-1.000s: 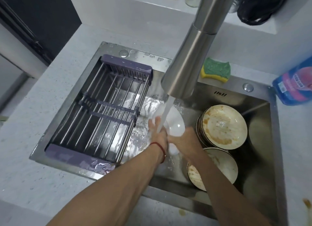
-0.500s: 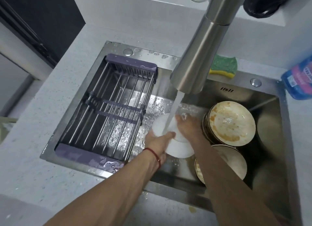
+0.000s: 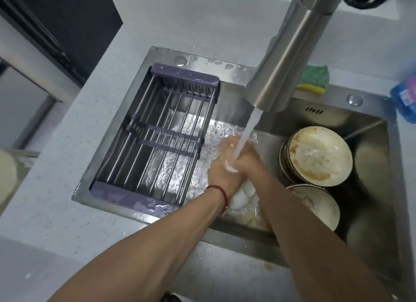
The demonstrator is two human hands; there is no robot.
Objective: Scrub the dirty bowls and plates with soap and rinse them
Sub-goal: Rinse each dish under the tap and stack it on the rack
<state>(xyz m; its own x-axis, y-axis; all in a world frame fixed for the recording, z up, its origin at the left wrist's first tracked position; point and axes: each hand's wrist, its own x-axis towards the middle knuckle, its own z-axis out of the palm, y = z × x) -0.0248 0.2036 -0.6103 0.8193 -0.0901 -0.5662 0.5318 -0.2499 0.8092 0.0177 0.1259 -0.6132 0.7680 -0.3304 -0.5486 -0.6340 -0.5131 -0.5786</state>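
My L hand [image 3: 219,170] and R hand [image 3: 246,159] are both wrapped round a small white bowl [image 3: 242,194] at frame centre, over the sink [image 3: 380,157] floor; fingers curled on it from either side, bowl mostly hidden btwn my palms w/ only a white edge showing below the wrists and a sliver btwn the thumbs; red string on my L wrist. Water stream [image 3: 245,139] from the tap lands right on the hands and bowl; wet floor glitters around them.

At 3 o'clock of the hands, two dirty items: a plate [image 3: 319,208] w/ brown smears nearer me, lying low, and just beyond it a stack of dirty plates [image 3: 319,155] tilted against the sink's right part, top one stained orange-brown; the two touch or nearly so, can't tell.

At 9 o'clock, a purple-ended drying rack [image 3: 162,132] w/ metal bars spans the sink's left half, nothing on it.

Further, at 12, the steel faucet [image 3: 290,54] slants down; at 1 o'clock behind it a green-yellow sponge [image 3: 315,78] on the sink rim; at 2 o'clock, far edge, a blue packet [image 3: 405,96], partly cut off.
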